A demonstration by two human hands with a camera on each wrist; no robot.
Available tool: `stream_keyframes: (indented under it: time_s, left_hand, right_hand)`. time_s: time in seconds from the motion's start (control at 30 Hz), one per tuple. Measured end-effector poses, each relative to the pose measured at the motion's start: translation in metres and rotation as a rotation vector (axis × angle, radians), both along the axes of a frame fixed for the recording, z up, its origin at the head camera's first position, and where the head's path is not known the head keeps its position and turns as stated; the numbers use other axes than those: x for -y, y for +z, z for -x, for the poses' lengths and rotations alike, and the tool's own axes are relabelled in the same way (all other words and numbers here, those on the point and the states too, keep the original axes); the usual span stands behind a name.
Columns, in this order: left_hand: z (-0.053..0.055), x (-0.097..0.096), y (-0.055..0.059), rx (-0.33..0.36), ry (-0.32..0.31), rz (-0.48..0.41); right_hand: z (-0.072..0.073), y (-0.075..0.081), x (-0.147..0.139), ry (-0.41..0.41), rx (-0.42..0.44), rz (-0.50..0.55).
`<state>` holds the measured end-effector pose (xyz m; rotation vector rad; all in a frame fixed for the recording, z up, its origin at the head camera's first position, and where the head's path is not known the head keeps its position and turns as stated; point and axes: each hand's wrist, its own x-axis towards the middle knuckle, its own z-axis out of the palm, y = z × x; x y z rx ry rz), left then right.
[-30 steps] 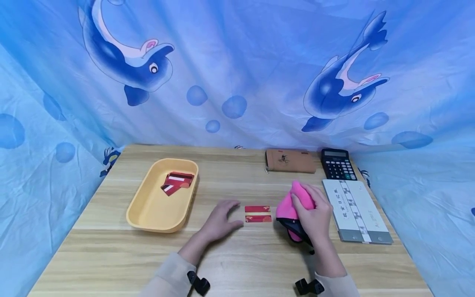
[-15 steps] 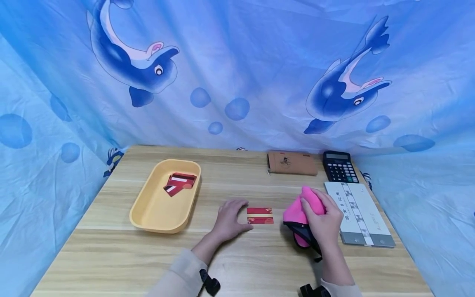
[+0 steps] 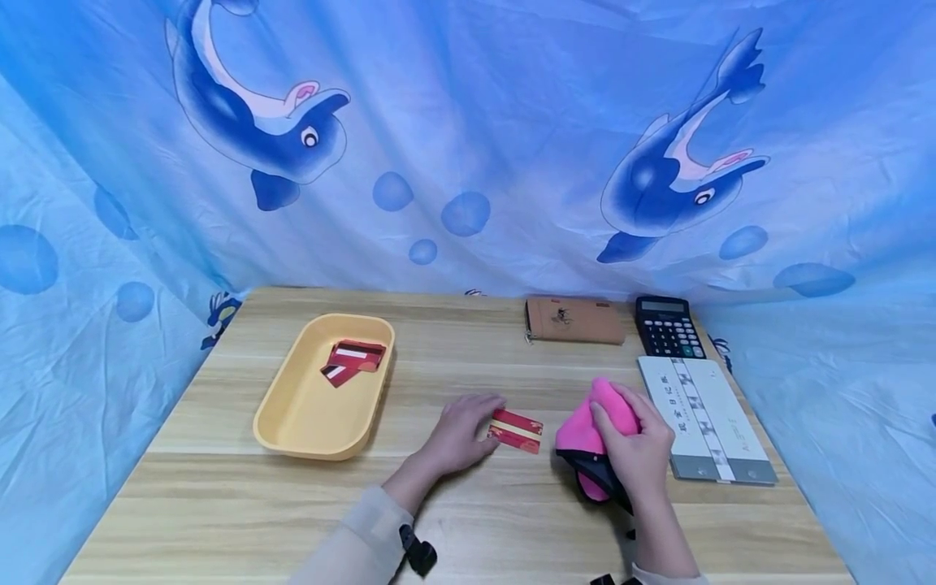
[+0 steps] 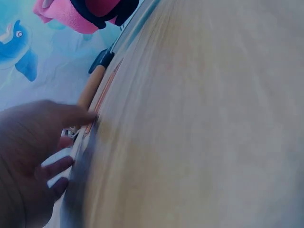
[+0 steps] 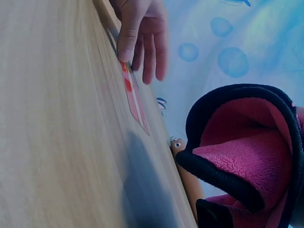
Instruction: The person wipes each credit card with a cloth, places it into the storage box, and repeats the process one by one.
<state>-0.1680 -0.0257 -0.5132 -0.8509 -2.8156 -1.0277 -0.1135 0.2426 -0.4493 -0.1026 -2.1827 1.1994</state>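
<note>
On the table, a red card [image 3: 516,431] with a pale stripe lies at a slant, and my left hand [image 3: 461,435] pinches its left end between thumb and fingers. In the right wrist view the thumb of that left hand [image 5: 142,40] is on the end of the card [image 5: 135,102]. My right hand [image 3: 643,451] grips a pink fleece, pouch-like thing [image 3: 585,431] with black trim, held just over the table. Its wide mouth and pink fleece lining [image 5: 247,147] show in the right wrist view. The right hand's palm side is hidden.
To the left stands a yellow plastic tray [image 3: 292,406] with several red cards [image 3: 354,360] inside. A brown wallet [image 3: 578,320] and a black calculator [image 3: 667,327] lie at the back. White-covered notebooks [image 3: 705,414] lie on the right. A blue dolphin curtain [image 3: 468,146] closes off the back.
My left hand has moved right to the card and taken hold of its left end; the card has turned to a slant. The right hand with the pink thing has shifted slightly right.
</note>
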Motion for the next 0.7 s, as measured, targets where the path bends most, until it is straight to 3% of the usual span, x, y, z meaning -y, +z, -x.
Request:
stream_keyframes:
  time_s: [0.1, 0.43, 0.57, 0.7]
  left_hand:
    - [0.004, -0.002, -0.001, 0.019, -0.043, 0.004]
    - [0.005, 0.003, -0.002, 0.1, -0.042, -0.056]
    - [0.003, 0.011, -0.003, 0.121, -0.04, -0.14]
    - [0.003, 0.02, -0.004, 0.122, 0.005, -0.251]
  right_hand:
    - [0.0, 0.002, -0.001, 0.002, -0.009, -0.007]
    - [-0.001, 0.001, -0.002, 0.01, 0.008, 0.013]
    - [-0.001, 0.0, 0.0, 0.016, 0.001, 0.014]
    - [0.0, 0.0, 0.003, 0.022, -0.002, 0.018]
